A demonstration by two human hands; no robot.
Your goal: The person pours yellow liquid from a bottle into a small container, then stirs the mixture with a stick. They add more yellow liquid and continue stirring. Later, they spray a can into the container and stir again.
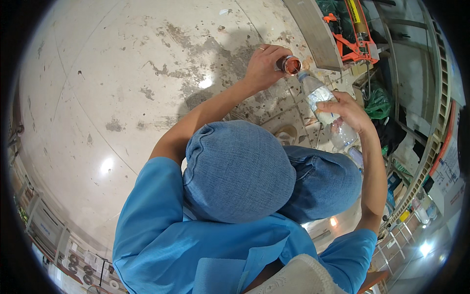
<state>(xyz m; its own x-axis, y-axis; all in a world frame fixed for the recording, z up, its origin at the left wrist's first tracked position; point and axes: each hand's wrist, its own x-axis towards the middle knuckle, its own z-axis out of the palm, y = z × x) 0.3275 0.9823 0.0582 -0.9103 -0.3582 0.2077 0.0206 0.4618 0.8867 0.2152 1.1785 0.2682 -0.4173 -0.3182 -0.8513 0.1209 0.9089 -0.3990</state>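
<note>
My left hand [265,65] is closed round a small reddish-brown jar [292,65], its round open mouth turned to the right. Something reddish shows inside the jar. In my right hand [350,112] lies a clear plastic bottle [310,86] with a pale label, gripped round its middle. The bottle is tilted, and its bluish neck end points up and left, close beside the jar's mouth. Whether the two touch I cannot tell. Both hands are out beyond my bent, denim-covered knees, above the floor.
The pale floor [122,73] is stained and scuffed. A grey board [316,34] stands at the far right, beside an orange caulking gun [357,41]. Green plastic bags [378,103] and a metal rack [443,98] line the right side. My sandalled foot [286,133] is below the hands.
</note>
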